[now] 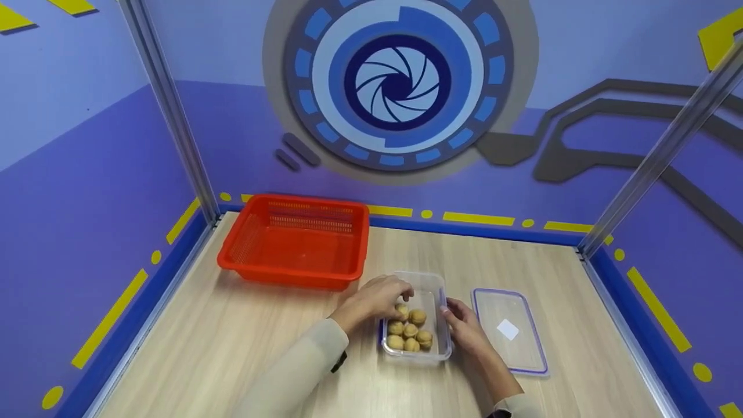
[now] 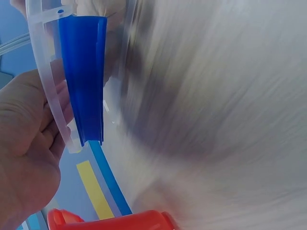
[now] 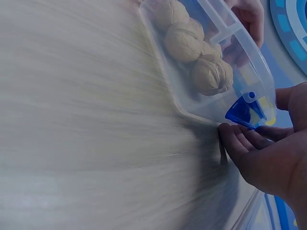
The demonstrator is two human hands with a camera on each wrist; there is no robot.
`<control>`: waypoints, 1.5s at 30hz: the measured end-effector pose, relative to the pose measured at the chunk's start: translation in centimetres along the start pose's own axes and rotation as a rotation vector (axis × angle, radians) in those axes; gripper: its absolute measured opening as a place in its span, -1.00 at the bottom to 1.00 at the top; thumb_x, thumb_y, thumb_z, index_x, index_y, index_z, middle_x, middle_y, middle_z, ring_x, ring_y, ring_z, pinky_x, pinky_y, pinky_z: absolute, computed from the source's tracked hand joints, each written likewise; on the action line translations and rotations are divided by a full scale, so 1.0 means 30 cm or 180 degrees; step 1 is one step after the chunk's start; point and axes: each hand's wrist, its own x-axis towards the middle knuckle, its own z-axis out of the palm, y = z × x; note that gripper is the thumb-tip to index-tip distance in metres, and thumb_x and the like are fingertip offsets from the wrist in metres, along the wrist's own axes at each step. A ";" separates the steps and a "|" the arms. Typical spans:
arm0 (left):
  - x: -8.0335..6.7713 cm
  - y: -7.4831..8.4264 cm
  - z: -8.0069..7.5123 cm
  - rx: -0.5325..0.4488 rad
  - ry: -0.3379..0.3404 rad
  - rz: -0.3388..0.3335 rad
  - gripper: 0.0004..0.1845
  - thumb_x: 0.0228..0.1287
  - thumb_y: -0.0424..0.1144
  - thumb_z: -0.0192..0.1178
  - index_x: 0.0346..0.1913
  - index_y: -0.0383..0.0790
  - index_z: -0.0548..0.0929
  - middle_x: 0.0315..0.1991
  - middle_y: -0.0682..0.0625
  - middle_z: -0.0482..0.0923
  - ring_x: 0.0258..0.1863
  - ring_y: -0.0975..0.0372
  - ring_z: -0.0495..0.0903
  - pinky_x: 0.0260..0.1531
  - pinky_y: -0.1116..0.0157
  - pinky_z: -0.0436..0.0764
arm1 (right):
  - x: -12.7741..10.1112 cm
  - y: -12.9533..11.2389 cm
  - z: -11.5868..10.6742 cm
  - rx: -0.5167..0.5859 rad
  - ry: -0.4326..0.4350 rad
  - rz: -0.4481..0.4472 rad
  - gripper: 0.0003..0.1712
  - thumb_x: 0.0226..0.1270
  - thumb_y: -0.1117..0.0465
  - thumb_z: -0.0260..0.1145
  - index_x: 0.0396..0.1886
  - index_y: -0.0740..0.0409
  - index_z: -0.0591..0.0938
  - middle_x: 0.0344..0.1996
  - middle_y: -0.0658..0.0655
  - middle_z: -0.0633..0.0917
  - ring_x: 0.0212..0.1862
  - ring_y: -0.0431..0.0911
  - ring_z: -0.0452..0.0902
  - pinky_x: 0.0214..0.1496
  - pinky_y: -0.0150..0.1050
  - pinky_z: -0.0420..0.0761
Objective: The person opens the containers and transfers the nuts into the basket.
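Observation:
A clear plastic container (image 1: 428, 280) with blue clips holds several walnuts (image 1: 411, 332) in the middle of the wooden table. My left hand (image 1: 399, 294) reaches in from the left, its fingers curled down over the farthest walnut (image 1: 401, 309). My right hand (image 1: 451, 314) grips the container's right wall. In the right wrist view its fingers (image 3: 240, 141) press beside a blue clip (image 3: 242, 112), with the walnuts (image 3: 184, 40) just inside. In the left wrist view my left hand (image 2: 24, 143) lies against the clear rim and another blue clip (image 2: 84, 72).
A red mesh basket (image 1: 296, 241) stands at the back left and also shows in the left wrist view (image 2: 110, 221). The container's clear lid (image 1: 511, 331) lies flat to the right of it. Purple walls and metal posts enclose the table.

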 end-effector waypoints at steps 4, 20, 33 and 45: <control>0.007 0.001 0.002 0.0174 0.0020 0.0082 -0.54 0.22 0.01 0.56 0.14 -0.05 0.78 -0.07 0.21 0.76 -0.08 0.30 0.57 0.03 0.30 0.53 | 0.011 0.002 0.002 -0.0073 0.0011 -0.0061 -0.43 0.70 0.23 0.14 0.48 0.55 0.33 0.33 0.57 0.49 0.37 0.35 0.43 0.36 0.28 0.52; 0.013 0.024 0.002 0.0495 -0.0210 0.0038 -0.53 0.22 0.09 0.55 0.12 -0.02 0.81 -0.09 0.19 0.76 -0.07 0.26 0.57 0.10 0.28 0.50 | -0.011 -0.003 -0.001 -0.0095 -0.0053 0.0122 -0.38 0.71 0.12 0.16 0.55 0.40 0.33 0.46 0.46 0.43 0.48 0.29 0.34 0.46 0.33 0.39; 0.023 0.008 -0.008 0.0202 0.0081 0.0208 -0.57 0.25 -0.02 0.53 0.13 -0.11 0.80 -0.05 0.13 0.77 -0.07 0.25 0.60 0.06 0.27 0.58 | -0.006 -0.008 0.006 -0.0182 0.0017 0.0055 -0.41 0.71 0.14 0.15 0.51 0.42 0.36 0.40 0.47 0.48 0.43 0.28 0.39 0.42 0.33 0.42; -0.003 0.031 -0.077 -0.0610 0.0216 0.0220 -0.50 0.30 -0.12 0.54 0.24 -0.18 0.72 0.04 0.05 0.76 -0.06 0.28 0.67 0.10 0.33 0.66 | -0.014 -0.008 0.003 -0.0153 0.0018 0.0148 -0.39 0.72 0.10 0.14 0.52 0.43 0.35 0.42 0.46 0.47 0.45 0.29 0.38 0.43 0.34 0.41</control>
